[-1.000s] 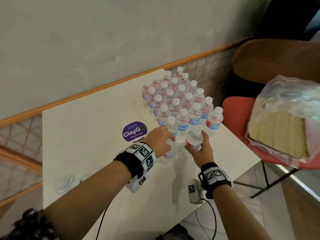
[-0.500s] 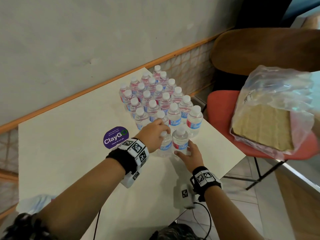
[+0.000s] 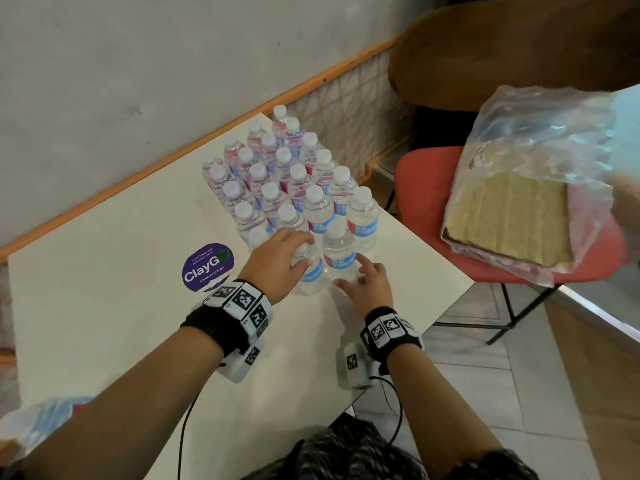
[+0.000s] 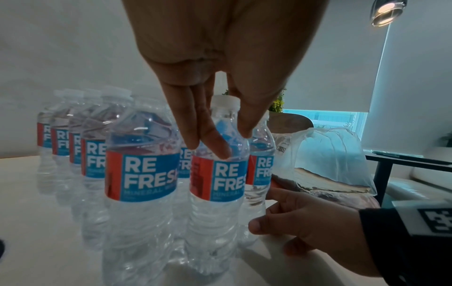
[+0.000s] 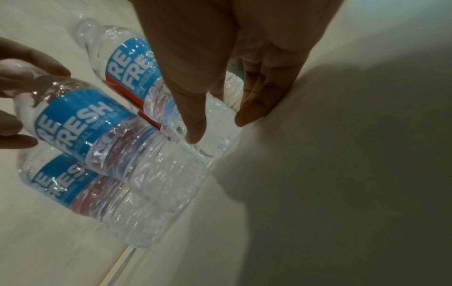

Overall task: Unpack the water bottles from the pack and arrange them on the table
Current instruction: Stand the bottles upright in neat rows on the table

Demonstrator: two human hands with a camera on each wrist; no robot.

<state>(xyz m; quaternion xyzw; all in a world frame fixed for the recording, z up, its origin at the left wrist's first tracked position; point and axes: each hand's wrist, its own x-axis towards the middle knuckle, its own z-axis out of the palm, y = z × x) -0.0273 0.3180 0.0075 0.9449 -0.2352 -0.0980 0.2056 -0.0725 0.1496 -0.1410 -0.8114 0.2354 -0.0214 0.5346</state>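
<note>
Clear plastic water bottles (image 3: 284,188) stand packed in tidy rows at the far corner of the white counter (image 3: 104,306), and the front row is being filled right now! Left hand (image 3: 277,263) grips the neck and shoulder of the near-left bottle (image 3: 310,271), its fingers (image 4: 195,135) curled around it just under the cap. Right hand (image 3: 363,284) sits by the base of the neighbouring bottle (image 3: 339,254), fingers relaxed and spread, grasping nothing; that one looks already set down. So it's the arranging step. Next move, I'd say: nudge the gripped bottle snug beside its neighbour, let go, then turn to the torn pack (image 3: 533,174) on the red chair (image 3: 426,202).
</note>
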